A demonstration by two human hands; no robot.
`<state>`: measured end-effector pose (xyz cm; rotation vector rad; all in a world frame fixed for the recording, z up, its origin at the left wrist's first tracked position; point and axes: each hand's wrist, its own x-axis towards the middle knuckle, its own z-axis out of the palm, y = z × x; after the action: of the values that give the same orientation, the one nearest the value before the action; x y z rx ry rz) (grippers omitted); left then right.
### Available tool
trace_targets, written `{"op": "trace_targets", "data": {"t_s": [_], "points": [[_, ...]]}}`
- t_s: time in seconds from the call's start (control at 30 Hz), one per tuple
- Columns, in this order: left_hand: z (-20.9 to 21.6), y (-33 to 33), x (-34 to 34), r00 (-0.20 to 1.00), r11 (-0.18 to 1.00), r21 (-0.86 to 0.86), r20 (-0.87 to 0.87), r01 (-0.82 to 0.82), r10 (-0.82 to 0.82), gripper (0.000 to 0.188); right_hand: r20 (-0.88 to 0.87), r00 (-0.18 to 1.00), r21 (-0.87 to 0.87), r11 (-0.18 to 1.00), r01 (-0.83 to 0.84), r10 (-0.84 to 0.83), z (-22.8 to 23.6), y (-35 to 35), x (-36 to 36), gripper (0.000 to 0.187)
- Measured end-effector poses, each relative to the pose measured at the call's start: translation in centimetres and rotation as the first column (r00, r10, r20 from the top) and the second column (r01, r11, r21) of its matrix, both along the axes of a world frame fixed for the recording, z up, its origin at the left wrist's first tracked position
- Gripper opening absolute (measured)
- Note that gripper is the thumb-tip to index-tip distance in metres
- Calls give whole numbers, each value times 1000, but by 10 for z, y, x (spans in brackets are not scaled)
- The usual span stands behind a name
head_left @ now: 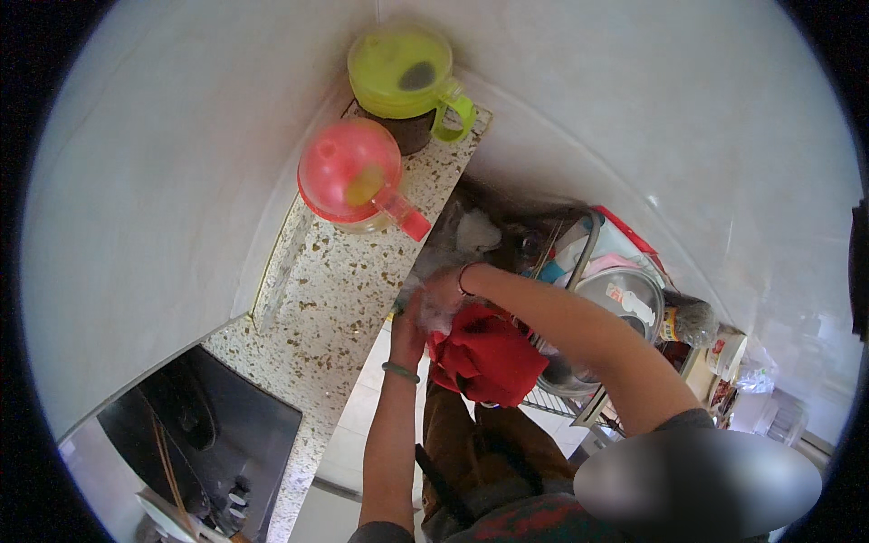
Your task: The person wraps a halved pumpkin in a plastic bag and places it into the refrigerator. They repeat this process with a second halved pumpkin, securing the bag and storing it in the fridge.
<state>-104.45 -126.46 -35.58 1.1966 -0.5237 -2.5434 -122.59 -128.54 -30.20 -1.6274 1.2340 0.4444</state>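
Note:
My left hand (409, 319), with a green bangle on its wrist, and my right hand (444, 288), with a thin bracelet, meet at the edge of a speckled stone counter (335, 290). Both are closed on the top of a red cloth (493, 357), which hangs in a bunch below them. Something pale and wet-looking shows between the fingers; I cannot tell what it is. Just beyond the hands lies a dark sink area (507, 226) with something whitish in it.
A pink-lidded jug (351, 172) and a green-lidded jug (403, 77) stand on the counter by the white wall. A wire rack (561, 398) with a steel bowl (620, 299) sits at the right, with jars and packets beyond. A black stove (199, 434) is at lower left.

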Motion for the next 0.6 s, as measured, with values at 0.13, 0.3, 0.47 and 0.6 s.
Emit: {"op": "trace_targets", "data": {"t_s": [0.13, 0.3, 0.47, 0.6], "points": [[22, -2, -23, 745, 660, -579, 666, 478, 45, 61, -274, 882, -247, 914, 321, -384, 43, 7, -56, 28], [-59, -13, -46, 408, 40, -415, 906, 909, 109, 70, -39, 902, -468, 806, 364, -430, 85, 19, -105, 26], [-21, -23, -79, 252, 66, -248, 966, 967, -59, 92, 241, 363, -83, 354, 932, -900, 118, 51, -102, 29], [4, -14, -53, 560, 159, -574, 819, 803, 127, 107, 351, 65, 151, 125, 981, -934, 150, 74, -73, 39]]}}
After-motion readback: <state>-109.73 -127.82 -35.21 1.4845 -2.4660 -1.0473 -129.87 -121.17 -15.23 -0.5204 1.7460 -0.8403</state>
